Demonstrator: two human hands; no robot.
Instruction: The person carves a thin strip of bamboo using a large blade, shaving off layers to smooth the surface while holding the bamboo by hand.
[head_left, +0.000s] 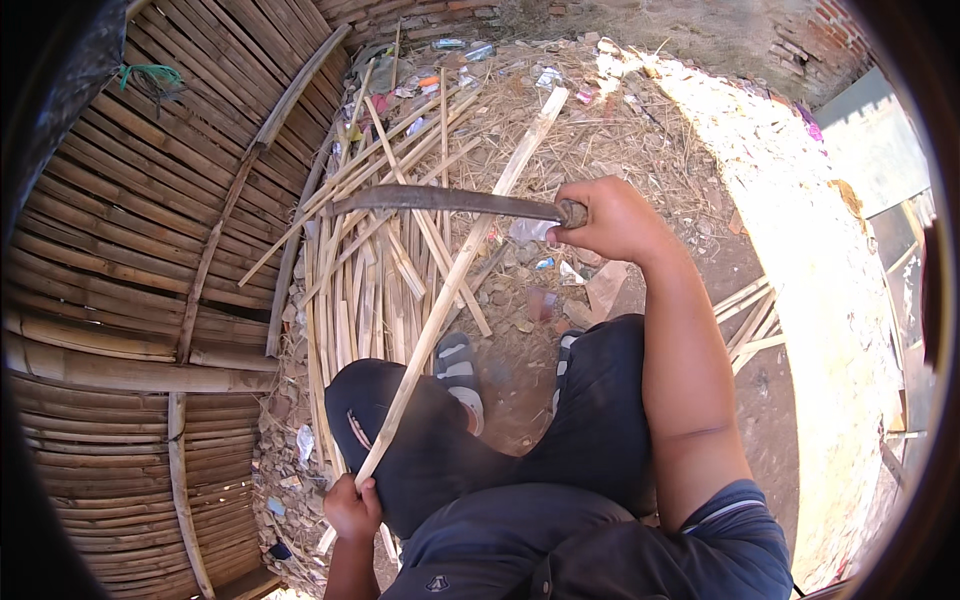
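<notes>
Wooden strip (457, 280) within left fingers (345, 496)

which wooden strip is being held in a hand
The long pale strip slanting past the knife; its lower end is in the left hand, while the other strips lie loose.

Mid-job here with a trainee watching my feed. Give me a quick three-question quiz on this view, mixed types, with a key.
1. Multiple choice: what does the right hand hold?
A) a hammer
B) a long knife
C) a coil of rope

2. True or false: the left hand is empty.

3. Fill the gap: the slatted wall stands on the picture's ____ side.

Key:
1. B, gripped at its handle end.
2. False; it grips a long pale strip near its lower end.
3. Left.
</notes>
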